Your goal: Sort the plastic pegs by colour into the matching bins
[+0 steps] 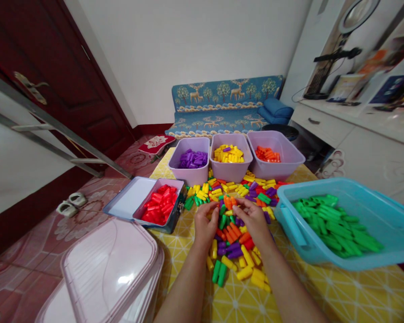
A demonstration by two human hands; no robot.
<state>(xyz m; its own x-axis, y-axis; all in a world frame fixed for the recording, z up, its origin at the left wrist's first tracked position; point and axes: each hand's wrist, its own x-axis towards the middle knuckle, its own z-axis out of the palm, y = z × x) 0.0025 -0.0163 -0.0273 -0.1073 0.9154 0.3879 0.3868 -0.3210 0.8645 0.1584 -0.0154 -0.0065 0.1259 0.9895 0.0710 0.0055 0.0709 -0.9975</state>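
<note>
My left hand (206,224) is over the heap of colored plastic pieces (234,235), thumb and fingers pinched together; what is between them is too small to make out. Facing it, my right hand (255,220) has its thumb and index fingertip closed at an orange plastic piece (229,202). The pieces are short, tube-like and cap-shaped, many lying side by side in pairs. Purple, yellow, red, orange and green ones are mixed in the heap. A green pair (219,272) lies at its near edge.
Lilac bins hold purple pieces (193,159), yellow pieces (228,154) and orange pieces (268,154). Red pieces (160,204) fill an open box at left. A turquoise tub (309,253) with green pieces is at right. Clear lids (111,269) stack at front left, on the yellow-patterned tablecloth (185,269).
</note>
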